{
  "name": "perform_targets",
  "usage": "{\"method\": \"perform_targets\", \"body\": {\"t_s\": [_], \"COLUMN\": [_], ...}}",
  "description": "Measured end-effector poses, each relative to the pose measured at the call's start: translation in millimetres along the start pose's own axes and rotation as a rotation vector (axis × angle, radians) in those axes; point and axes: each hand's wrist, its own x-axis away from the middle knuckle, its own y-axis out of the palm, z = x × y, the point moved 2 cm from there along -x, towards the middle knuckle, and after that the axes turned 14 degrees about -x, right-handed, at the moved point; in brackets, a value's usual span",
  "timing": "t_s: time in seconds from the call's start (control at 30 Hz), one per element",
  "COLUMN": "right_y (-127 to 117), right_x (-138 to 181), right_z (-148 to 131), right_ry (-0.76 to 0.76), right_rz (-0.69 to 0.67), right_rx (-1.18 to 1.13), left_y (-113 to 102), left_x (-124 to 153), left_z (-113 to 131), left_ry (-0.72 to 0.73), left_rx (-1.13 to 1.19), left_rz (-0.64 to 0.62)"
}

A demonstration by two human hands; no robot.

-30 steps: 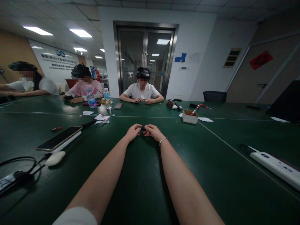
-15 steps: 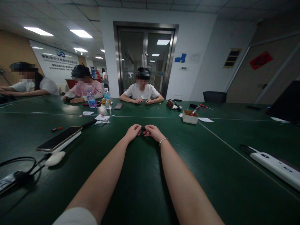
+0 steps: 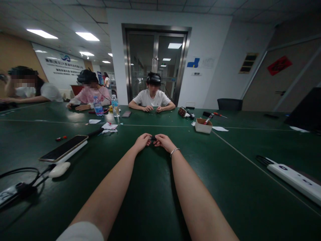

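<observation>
A small dark object, short and roughly cylindrical, sits between my two hands just above the green table. My left hand pinches its left end. At the right end, the fingers of my right hand are closed on it too. The fingers cover much of the object, so its exact kind cannot be made out. A silver bracelet circles my right wrist.
To the left lie a phone, a white rounded item and cables. Two water bottles, papers and an open box stand farther off. A power strip lies right. Three people sit around the table, one opposite me.
My hands keep nearly the same place, both on the dark object; a little more of its left end shows now. At far left, a person has raised a hand toward the head.
</observation>
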Motion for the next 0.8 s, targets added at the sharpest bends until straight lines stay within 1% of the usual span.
{"method": "perform_targets", "body": {"t_s": [0.17,0.37,0.67,0.8], "right_y": [1.0,0.9,0.9,1.5], "right_x": [0.4,-0.4,-0.2,-0.2], "right_z": [-0.9,0.1,-0.4,-0.5], "right_ry": [0.004,0.008,0.007,0.012], "right_rz": [-0.001,0.008,0.009,0.014], "right_rx": [-0.002,-0.011,-0.006,0.014], "left_y": [0.3,0.5,-3.8,-5.3], "left_x": [2.1,0.5,0.2,1.0], "left_z": [4.4,1.8,-3.0,-2.1], "left_ry": [0.013,0.008,0.095,0.094], "left_rx": [-0.020,0.015,0.045,0.061], "left_rz": [0.014,-0.017,0.044,0.040]}}
